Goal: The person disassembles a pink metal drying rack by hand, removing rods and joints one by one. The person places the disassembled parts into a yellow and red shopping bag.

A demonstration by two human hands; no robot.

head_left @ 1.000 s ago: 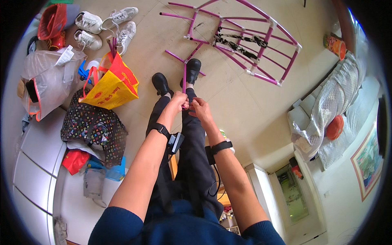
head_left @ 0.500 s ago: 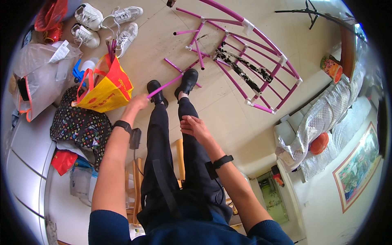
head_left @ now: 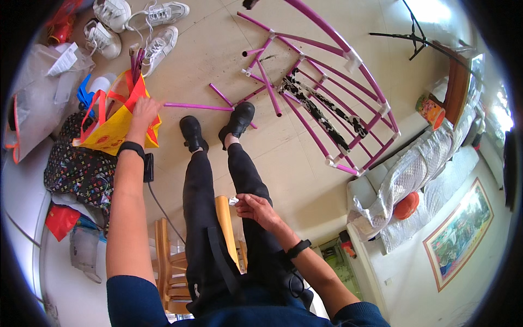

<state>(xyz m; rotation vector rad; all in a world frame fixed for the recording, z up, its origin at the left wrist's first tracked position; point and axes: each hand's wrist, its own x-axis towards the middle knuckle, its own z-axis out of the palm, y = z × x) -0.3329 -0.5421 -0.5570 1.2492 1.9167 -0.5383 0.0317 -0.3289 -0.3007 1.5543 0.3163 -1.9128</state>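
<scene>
I sit on a wooden chair with both legs in black trousers stretched out. My left hand reaches out to the left and is closed on one end of a thin pink tube. That hand hovers at the mouth of a yellow bag with red handles, where other pink tubes stick out. The held tube runs to the right above my black shoes. On my right thigh rests my right hand, pinching a small white piece.
A half-taken-apart pink tube frame with a black-and-white cloth lies on the floor ahead. White sneakers are at the far left, with a patterned black bag and a clear plastic bag beside me. A covered sofa stands right.
My left hand swung left from my feet to the yellow bag, carrying the pink tube. My right hand drew back from my feet onto my thigh.
</scene>
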